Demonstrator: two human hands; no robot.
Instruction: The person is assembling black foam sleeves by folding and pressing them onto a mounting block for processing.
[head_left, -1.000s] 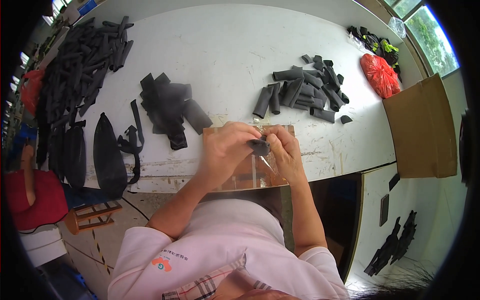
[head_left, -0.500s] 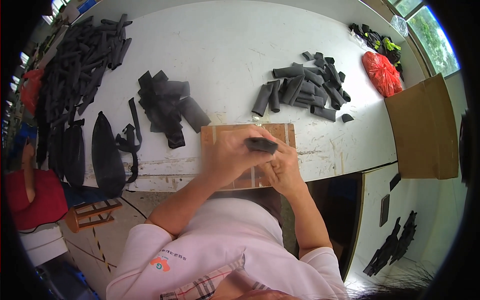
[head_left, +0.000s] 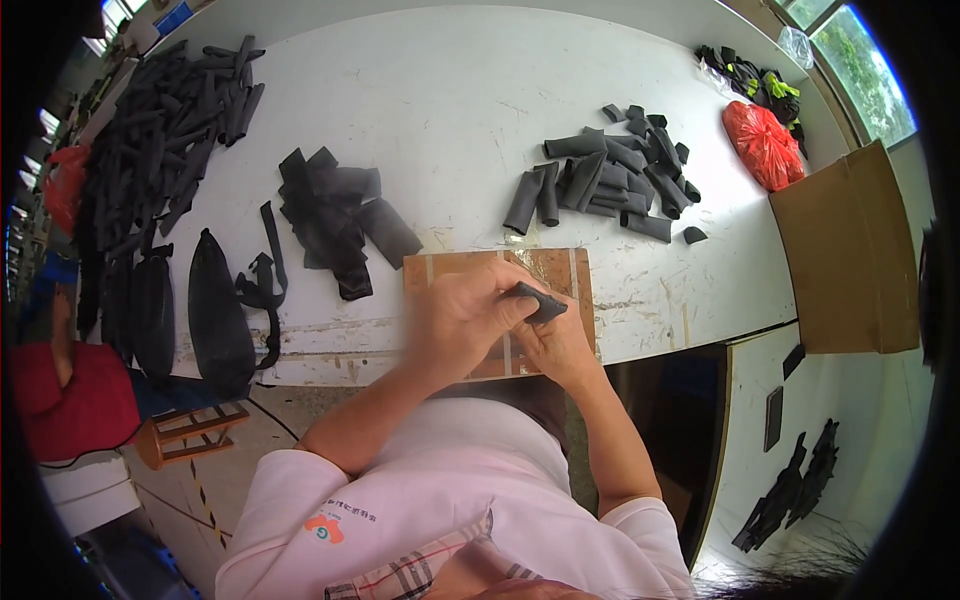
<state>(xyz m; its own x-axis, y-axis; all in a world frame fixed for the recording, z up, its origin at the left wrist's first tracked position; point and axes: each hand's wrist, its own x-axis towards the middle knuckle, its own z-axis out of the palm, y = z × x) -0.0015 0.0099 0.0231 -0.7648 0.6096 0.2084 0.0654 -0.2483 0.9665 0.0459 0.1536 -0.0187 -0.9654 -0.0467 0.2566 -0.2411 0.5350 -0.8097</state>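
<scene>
Between my two hands is a short black fabric piece [head_left: 541,302], seemingly a tube, above a brown board [head_left: 418,290] at the table's front edge. My left hand [head_left: 470,312] pinches its left end between thumb and fingers. Against its right and lower side, my right hand [head_left: 560,345] is closed round it; some of those fingers are hidden. Left of the board lies a loose pile of flat dark grey fabric pieces [head_left: 340,200]. Beyond the board to the right is a heap of rolled dark grey tubes [head_left: 620,170].
A large heap of dark tubes [head_left: 170,120] covers the far left, with long black pieces [head_left: 220,320] in front. At right stand a red plastic bag [head_left: 762,145] and a cardboard box [head_left: 850,250]. A person in red [head_left: 80,395] is at the left, near a wooden stool [head_left: 190,435].
The black piece has turned and tilted, its right end now lower and nearer my right hand. My left hand has shifted slightly; the piles look the same.
</scene>
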